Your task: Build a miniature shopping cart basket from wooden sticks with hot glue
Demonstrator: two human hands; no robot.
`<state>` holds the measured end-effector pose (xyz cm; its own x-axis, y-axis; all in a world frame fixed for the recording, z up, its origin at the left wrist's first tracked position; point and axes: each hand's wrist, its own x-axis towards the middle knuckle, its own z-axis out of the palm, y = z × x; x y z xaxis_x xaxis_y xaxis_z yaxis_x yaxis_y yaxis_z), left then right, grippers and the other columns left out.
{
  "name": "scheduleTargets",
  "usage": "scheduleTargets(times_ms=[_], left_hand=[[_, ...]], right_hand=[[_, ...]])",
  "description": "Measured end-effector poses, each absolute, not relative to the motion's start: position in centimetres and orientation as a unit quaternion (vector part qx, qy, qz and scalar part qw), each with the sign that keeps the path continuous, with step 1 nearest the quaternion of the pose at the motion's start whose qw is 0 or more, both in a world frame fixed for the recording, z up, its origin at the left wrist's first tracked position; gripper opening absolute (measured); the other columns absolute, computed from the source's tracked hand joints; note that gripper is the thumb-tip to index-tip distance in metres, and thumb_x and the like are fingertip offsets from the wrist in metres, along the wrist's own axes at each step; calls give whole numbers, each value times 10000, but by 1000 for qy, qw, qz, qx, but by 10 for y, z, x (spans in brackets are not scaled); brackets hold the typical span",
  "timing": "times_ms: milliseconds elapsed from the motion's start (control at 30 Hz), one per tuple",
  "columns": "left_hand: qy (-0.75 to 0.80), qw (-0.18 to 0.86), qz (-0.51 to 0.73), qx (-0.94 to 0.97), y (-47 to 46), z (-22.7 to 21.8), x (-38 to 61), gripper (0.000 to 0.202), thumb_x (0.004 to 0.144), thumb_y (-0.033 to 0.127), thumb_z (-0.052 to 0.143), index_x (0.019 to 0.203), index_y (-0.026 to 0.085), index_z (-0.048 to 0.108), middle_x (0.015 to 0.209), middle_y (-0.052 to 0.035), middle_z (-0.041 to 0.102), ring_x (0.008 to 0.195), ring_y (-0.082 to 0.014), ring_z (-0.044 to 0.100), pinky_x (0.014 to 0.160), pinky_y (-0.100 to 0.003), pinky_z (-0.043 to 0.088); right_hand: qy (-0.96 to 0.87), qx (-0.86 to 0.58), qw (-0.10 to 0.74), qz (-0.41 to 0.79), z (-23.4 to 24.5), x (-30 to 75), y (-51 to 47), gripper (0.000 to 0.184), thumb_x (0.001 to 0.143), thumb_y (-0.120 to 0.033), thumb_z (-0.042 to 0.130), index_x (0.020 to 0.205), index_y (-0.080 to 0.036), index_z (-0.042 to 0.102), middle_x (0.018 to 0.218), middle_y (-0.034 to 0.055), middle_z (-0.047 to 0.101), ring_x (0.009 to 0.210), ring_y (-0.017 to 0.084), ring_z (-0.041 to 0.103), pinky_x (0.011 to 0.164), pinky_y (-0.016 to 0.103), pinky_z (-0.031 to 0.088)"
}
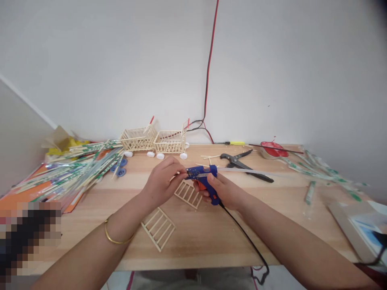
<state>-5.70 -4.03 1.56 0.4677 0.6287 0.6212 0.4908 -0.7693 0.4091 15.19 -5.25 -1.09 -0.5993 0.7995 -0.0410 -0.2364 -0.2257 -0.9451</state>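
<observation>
My right hand [225, 190] is closed round a blue glue gun [203, 174] with an orange trigger, its nozzle pointing left. A black cord [246, 238] runs from it over the table's near edge. My left hand [165, 179] pinches a thin wooden stick at the nozzle, fingers pressed together. Just below both hands lies a small wooden stick lattice [188, 194]. A second lattice panel [158, 228] rests nearer to me by my left wrist.
Two stick-built carts with white wheels [153, 141] stand at the back. A heap of wrapped sticks [69, 171] covers the left of the wooden table [193, 249]. Black pliers [243, 163], a red-lidded tin [272, 150], loose wrappers [320, 171] and a book [358, 225] lie right.
</observation>
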Motion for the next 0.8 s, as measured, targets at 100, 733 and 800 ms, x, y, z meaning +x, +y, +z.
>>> scheduleTargets(times_ms=[100,733,800], left_hand=[[345,87,404,843,-41,18,-58,79,876,155,508,805,170,540,787,-24,520,764,-144,490,668,-267,396],[451,80,641,616,-24,44,-97,154,796,237,625,939,185,604,676,37,516,588,-89,466,573,-219,373],[454,61,666,588,-24,53,-102,184,778,240,659,948,176,626,584,63,462,505,-69,415,497,-202,321]], right_hand=[[-522,-279,351,725,-10,152,-52,447,785,-616,557,865,-176,553,768,20,513,562,84,374,473,210,330],[-443,-351,404,720,-18,171,-25,477,783,-623,554,890,-161,603,766,16,561,515,60,389,425,175,325],[-431,-351,415,720,-20,174,-21,474,784,-621,555,880,-160,604,766,12,563,506,55,383,418,172,322]])
